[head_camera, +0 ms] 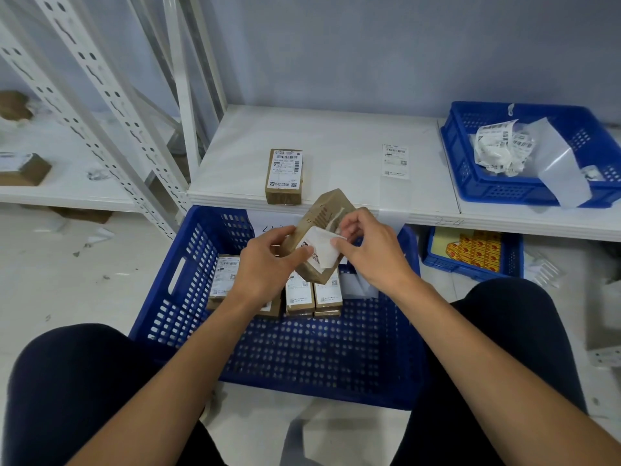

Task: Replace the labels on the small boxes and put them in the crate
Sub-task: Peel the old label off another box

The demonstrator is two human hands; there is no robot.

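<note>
Left hand (268, 260) grips the small box (319, 237) over the crate (188, 264), right hand (366, 250) pinches the half-peeled label (321, 245); box looks light and stiff, label's flimsy, so grab near the stuck edge

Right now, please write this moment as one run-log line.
step: peeling old label | left hand: holds small box | right hand: pulls label | place: above crate

Left hand (268, 264): grips small box (322, 216) above crate (188, 264).
Right hand (373, 250): pinches half-peeled label (319, 247).
</note>
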